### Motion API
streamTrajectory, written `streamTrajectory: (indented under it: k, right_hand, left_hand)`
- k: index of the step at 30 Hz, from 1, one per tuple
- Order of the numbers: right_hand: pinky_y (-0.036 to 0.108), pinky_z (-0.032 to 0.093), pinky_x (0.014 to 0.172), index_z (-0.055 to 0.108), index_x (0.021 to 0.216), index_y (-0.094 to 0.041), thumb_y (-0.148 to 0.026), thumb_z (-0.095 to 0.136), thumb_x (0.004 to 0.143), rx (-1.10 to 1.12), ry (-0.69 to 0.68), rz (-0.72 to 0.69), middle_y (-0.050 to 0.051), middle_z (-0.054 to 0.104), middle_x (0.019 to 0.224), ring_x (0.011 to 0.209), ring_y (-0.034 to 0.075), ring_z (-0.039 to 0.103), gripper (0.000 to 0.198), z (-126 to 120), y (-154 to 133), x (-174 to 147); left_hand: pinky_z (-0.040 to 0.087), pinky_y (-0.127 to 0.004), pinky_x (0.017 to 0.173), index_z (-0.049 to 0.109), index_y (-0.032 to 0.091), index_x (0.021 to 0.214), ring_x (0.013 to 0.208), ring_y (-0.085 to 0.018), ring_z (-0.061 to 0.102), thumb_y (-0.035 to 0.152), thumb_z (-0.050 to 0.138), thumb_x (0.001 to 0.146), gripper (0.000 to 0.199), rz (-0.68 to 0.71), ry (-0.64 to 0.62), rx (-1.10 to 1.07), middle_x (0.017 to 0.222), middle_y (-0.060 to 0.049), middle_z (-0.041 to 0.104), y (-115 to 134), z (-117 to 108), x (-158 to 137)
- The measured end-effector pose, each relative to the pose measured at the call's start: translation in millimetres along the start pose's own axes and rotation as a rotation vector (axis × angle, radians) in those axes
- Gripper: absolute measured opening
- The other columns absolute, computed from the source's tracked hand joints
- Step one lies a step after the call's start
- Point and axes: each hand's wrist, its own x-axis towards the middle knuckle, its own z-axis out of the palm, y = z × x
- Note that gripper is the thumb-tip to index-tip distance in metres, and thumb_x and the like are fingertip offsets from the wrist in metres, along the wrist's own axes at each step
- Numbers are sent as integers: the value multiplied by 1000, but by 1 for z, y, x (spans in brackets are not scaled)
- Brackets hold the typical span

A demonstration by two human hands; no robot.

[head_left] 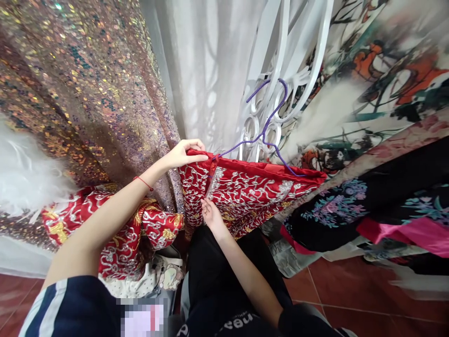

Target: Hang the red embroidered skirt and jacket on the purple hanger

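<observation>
The left hand [192, 153] held the skirt [245, 189] by its waistband [259, 167], apparently steadying it; the right hand [213, 215] pinched it lower.

Whitish light fills the space above the left hand [192, 154], where the white curtain [210, 61] is pale and carries faint, dappled shadows. Left of that hand, the sequined cloth [94, 93] throws scattered glints. Below the right hand [212, 214], the black trousers [238, 267] sink into dark, with little detail. Both hands look fairly sharp; far right of them, the printed fabric [396, 70] is soft and stretched by wide-angle distortion, while the white fluff [26, 166] far left blurs, nearly washed out.
</observation>
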Motion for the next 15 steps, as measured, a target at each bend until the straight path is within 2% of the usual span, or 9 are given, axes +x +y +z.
streamTrajectory:
  k: [7, 11, 13, 15]
  right_hand:
    - [16, 41, 44, 67, 79, -19, -26, 78, 76, -78, -19, 75, 6, 77, 79, 54, 9, 62, 13, 9, -3, 3]
    - [17, 40, 44, 70, 79, -17, -27, 76, 76, -122, -40, 70, 6, 77, 78, 53, 9, 60, 11, 14, -7, 3]
    - [17, 38, 42, 71, 75, -17, -26, 75, 74, -152, -51, 66, 5, 75, 70, 49, 8, 57, 10, 17, -12, 1]
    - [17, 35, 41, 70, 70, -16, -25, 77, 70, -188, -67, 59, 3, 70, 61, 44, 7, 52, 11, 17, -15, -2]
  left_hand:
    - [43, -19, 60, 57, 15, 83, 60, -8, 57, 43, 78, 75, 36, -9, 4, 34, 70, 1, 66, -1, -1, -3]
    - [46, -20, 63, 57, 15, 87, 64, -9, 60, 45, 71, 81, 34, 4, -22, 124, 75, -1, 68, -3, -4, -3]
    - [50, -24, 70, 58, 14, 96, 72, -13, 65, 48, 63, 87, 35, 7, -59, 235, 83, -5, 71, 2, -7, -3]
    - [54, -31, 82, 55, 13, 117, 88, -19, 70, 48, 57, 91, 44, -4, -40, 470, 99, -11, 74, 17, -10, -9]
